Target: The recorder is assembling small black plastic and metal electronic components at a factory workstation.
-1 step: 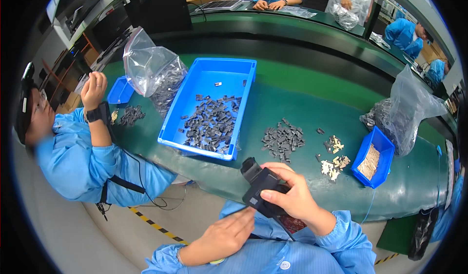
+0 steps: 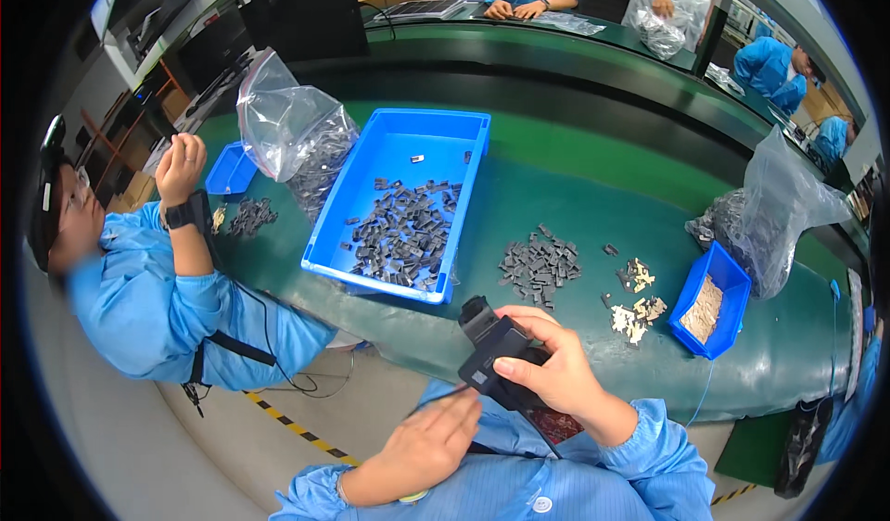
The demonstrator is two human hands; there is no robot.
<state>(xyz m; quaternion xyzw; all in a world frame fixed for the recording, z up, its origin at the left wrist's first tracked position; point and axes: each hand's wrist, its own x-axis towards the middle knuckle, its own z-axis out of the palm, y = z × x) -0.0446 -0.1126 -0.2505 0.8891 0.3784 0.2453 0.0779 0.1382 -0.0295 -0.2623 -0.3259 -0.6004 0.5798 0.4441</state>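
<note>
The right hand point(image 2: 565, 377) is low in the frame, a bit right of the middle. It grips a black gadget point(image 2: 491, 354), with the thumb on the top and the other fingers at the far side. The gadget tilts and shows up in front of the near edge of the green table point(image 2: 593, 169).

The left hand point(image 2: 426, 442) is at the bottom, left of the middle. Its fingers are straight and close together, and they point up at the gadget. The tips are just beside it, but I cannot tell if they touch it. I also cannot tell if something is under those fingers.

Above the gadget, a bit to the right, is a loose pile of black bits point(image 2: 540, 266). To the right of that are some pale bits point(image 2: 638, 315), then a blue bin point(image 2: 734, 300) with light stuff in it. A clear bag point(image 2: 788, 196) stands behind the bin.

Left of the pile sits a big blue tray point(image 2: 408, 136) with more black bits in it. At the far left, a person in blue point(image 2: 158, 289) has a hand up.
</note>
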